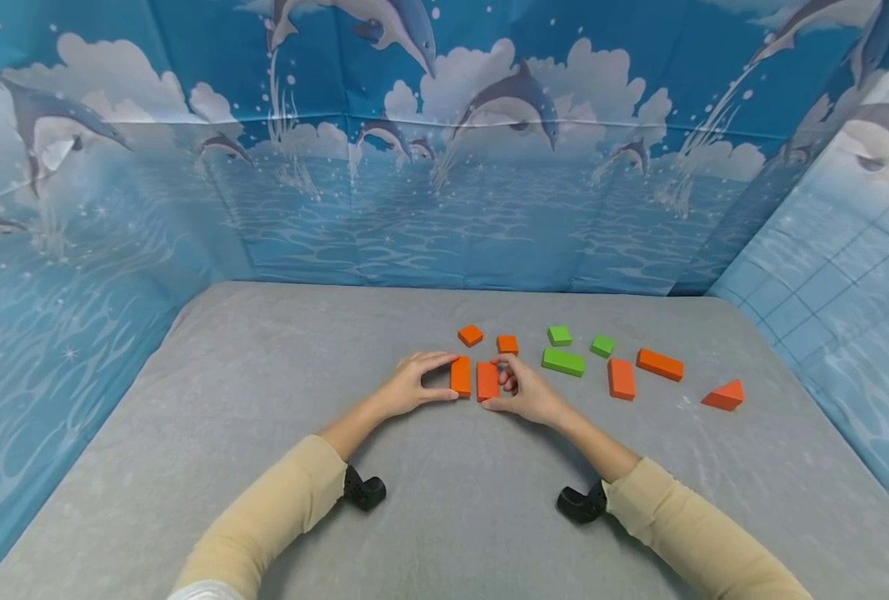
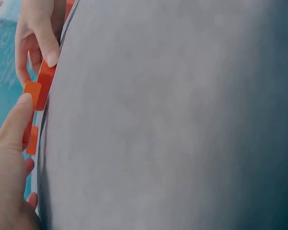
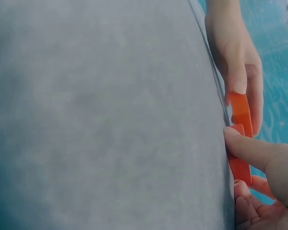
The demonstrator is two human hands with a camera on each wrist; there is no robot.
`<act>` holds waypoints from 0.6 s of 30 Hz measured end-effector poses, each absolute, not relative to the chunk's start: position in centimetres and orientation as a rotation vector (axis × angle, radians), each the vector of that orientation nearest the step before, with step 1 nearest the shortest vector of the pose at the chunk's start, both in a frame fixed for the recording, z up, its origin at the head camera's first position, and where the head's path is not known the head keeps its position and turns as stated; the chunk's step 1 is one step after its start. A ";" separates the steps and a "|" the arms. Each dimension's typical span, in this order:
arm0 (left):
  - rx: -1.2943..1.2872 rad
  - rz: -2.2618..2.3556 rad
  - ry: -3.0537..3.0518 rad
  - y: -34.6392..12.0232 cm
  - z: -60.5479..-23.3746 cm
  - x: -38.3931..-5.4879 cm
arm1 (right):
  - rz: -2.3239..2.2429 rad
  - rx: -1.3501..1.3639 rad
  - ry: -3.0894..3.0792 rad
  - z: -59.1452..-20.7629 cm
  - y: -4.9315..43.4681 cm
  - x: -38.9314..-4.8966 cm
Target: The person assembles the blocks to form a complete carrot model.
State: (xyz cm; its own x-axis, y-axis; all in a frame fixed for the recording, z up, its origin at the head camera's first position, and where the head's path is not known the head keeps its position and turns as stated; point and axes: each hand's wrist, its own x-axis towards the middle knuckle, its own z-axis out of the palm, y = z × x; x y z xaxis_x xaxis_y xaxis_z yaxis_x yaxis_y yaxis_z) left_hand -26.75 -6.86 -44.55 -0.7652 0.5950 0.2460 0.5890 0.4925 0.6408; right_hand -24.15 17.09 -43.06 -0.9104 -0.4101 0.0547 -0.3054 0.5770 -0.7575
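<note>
My left hand pinches an orange rectangular block end to end, thumb at its near end and fingers at its far end. Just right of it, a red-orange rectangular block is pinched the same way by my right hand. A narrow gap separates the two blocks, which lie roughly parallel in the head view. In the left wrist view the left thumb presses the end of the orange block. The right wrist view shows the right thumb on the end of the red-orange block.
Beyond the hands lie two small orange blocks. Several green blocks sit to the right, then a red-orange block, a long orange block and a triangular block. A dolphin-print curtain surrounds the grey table.
</note>
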 end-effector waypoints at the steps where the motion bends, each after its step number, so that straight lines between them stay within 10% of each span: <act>1: 1.073 1.137 2.720 -6.8 -44.7 -26.7 | -1.246 -0.612 2.676 -43.0 17.1 -24.2; 18: 1.050 0.967 2.833 -6.3 -45.2 -26.5 | -1.191 -0.655 2.718 -42.9 16.8 -24.2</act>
State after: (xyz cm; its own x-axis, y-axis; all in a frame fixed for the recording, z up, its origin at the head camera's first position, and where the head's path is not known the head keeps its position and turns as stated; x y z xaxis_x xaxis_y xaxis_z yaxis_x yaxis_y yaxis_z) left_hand -26.46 -6.26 -45.21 -0.7804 0.5818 0.2292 0.6006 0.5952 0.5339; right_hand -24.24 16.76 -42.91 -0.9021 -0.4246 0.0768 -0.3444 0.6012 -0.7211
